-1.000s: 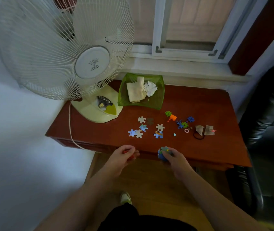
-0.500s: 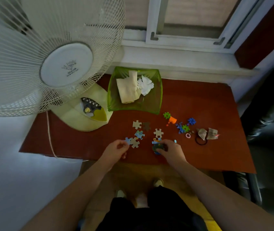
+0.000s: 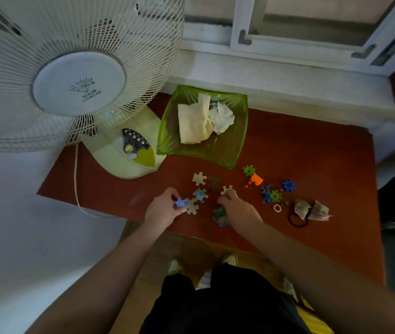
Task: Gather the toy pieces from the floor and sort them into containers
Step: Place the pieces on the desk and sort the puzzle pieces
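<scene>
On the reddish-brown table (image 3: 300, 150), the left hand (image 3: 161, 209) pinches a flat blue puzzle piece (image 3: 180, 202) while the right hand (image 3: 238, 208) grips a knobbly cluster of pieces (image 3: 219, 215) (fingertips touching a pale piece (image 3: 226, 189)).

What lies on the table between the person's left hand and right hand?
In the head view, two jigsaw pieces lie between the left hand and right hand: a pale one touching the left hand's blue piece, and a blue-patterned one just beyond.
</scene>
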Tool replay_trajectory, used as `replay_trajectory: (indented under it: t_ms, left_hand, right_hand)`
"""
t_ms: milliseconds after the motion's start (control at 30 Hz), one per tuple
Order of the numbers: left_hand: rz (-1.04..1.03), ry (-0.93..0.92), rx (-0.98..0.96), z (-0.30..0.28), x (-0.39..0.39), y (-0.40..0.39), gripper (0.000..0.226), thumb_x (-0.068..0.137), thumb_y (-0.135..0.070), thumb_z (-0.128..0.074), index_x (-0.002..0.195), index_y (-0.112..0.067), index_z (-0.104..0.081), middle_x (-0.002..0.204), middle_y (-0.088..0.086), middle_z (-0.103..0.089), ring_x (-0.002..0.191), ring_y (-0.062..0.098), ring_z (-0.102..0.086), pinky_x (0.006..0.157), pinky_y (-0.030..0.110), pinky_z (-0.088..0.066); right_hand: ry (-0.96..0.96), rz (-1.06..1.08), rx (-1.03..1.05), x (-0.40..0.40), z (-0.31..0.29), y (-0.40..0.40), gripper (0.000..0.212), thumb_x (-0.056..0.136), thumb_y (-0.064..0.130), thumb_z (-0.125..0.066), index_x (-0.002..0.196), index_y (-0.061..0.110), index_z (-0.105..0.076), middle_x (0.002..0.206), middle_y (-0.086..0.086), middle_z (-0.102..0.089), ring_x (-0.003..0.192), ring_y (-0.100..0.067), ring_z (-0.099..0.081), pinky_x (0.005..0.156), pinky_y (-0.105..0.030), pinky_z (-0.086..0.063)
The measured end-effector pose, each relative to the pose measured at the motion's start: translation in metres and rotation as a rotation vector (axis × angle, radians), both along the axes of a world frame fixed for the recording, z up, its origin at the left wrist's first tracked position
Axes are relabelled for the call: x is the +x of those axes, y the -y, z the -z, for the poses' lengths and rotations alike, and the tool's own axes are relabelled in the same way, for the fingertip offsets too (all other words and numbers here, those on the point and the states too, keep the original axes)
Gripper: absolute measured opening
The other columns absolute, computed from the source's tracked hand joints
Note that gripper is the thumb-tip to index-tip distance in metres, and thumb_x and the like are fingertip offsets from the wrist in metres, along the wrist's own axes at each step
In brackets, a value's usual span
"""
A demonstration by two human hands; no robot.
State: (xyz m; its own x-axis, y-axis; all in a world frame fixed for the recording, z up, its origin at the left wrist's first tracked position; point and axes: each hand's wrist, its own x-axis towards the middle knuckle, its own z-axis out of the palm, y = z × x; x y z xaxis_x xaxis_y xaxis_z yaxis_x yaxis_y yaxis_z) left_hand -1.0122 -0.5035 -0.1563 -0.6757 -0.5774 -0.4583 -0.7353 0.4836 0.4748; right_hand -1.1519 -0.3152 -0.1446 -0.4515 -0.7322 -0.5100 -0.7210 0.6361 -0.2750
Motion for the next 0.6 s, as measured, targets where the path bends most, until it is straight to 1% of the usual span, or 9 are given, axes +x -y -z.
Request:
replay_trajectory:
  t_ms: [133,233,333,400,467,500,533,600]
  left_hand:
    - [-0.029,-0.074,0.008,-0.004,0.004,0.001,0.034,0.075,-0.037,-0.079,0.091,-0.028,-0.051,0.079,-0.01,-0.06,0.072,0.01,-0.059,0.058,0.027,-0.04]
    - [-0.037,-0.142,0.005,-0.007,0.006,0.002,0.026,0.076,-0.036,-0.078,0.082,-0.028,-0.054,0.075,-0.01,-0.06,0.068,0.007,-0.058,0.054,0.023,-0.037]
    - [-0.006,-0.205,0.0,-0.01,0.005,0.004,0.023,0.076,-0.039,-0.077,0.075,-0.029,-0.056,0.073,-0.007,-0.062,0.067,0.008,-0.059,0.058,0.025,-0.043]
    - [0.05,-0.235,0.056,-0.014,-0.001,0.005,0.022,0.075,-0.04,-0.078,0.073,-0.031,-0.057,0.074,-0.008,-0.064,0.068,0.005,-0.059,0.061,0.024,-0.044]
    - [0.117,-0.223,0.104,-0.019,-0.008,0.007,0.022,0.073,-0.04,-0.079,0.072,-0.033,-0.059,0.075,-0.008,-0.064,0.067,0.003,-0.058,0.059,0.023,-0.043]
    - [0.138,-0.207,0.117,-0.02,-0.012,0.007,0.022,0.073,-0.041,-0.079,0.072,-0.032,-0.06,0.074,-0.009,-0.063,0.063,0.002,-0.056,0.055,0.022,-0.042]
    - [0.146,-0.192,0.126,-0.02,-0.015,0.008,0.022,0.073,-0.042,-0.079,0.072,-0.03,-0.061,0.073,-0.009,-0.062,0.06,0.001,-0.055,0.052,0.021,-0.041]
    - [0.126,-0.179,0.137,-0.016,-0.019,0.01,0.023,0.074,-0.042,-0.079,0.074,-0.025,-0.063,0.07,-0.008,-0.061,0.056,0.003,-0.054,0.049,0.023,-0.04]
  right_hand:
    - [-0.049,-0.078,0.041,-0.004,0.0,0.002,0.062,0.084,0.037,-0.068,0.136,0.015,-0.042,0.146,-0.011,-0.023,0.12,-0.028,-0.05,0.093,-0.038,-0.05]
    - [-0.075,-0.097,0.019,-0.005,0.001,0.0,0.061,0.082,0.041,-0.07,0.132,0.015,-0.047,0.143,-0.01,-0.027,0.124,-0.028,-0.044,0.098,-0.039,-0.046]
    - [-0.13,-0.118,-0.041,-0.004,0.004,-0.003,0.054,0.08,0.046,-0.069,0.125,0.022,-0.051,0.136,-0.004,-0.037,0.124,-0.025,-0.04,0.101,-0.038,-0.039]
    - [-0.134,-0.105,-0.088,-0.003,0.006,-0.006,0.048,0.08,0.047,-0.069,0.12,0.027,-0.052,0.133,0.001,-0.041,0.123,-0.023,-0.037,0.101,-0.036,-0.034]
    - [-0.148,-0.104,-0.118,-0.001,0.007,-0.009,0.045,0.079,0.048,-0.068,0.118,0.029,-0.052,0.13,0.005,-0.044,0.122,-0.021,-0.036,0.101,-0.034,-0.031]
    - [-0.167,-0.104,-0.129,0.0,0.007,-0.01,0.044,0.079,0.048,-0.068,0.116,0.03,-0.052,0.129,0.006,-0.045,0.122,-0.02,-0.036,0.1,-0.034,-0.03]
    - [-0.179,-0.099,-0.139,0.0,0.007,-0.011,0.042,0.079,0.049,-0.067,0.114,0.031,-0.052,0.127,0.007,-0.047,0.121,-0.02,-0.036,0.101,-0.034,-0.029]
    - [-0.157,-0.073,-0.145,0.0,0.006,-0.013,0.038,0.08,0.049,-0.066,0.112,0.033,-0.052,0.124,0.01,-0.049,0.121,-0.018,-0.035,0.101,-0.033,-0.026]
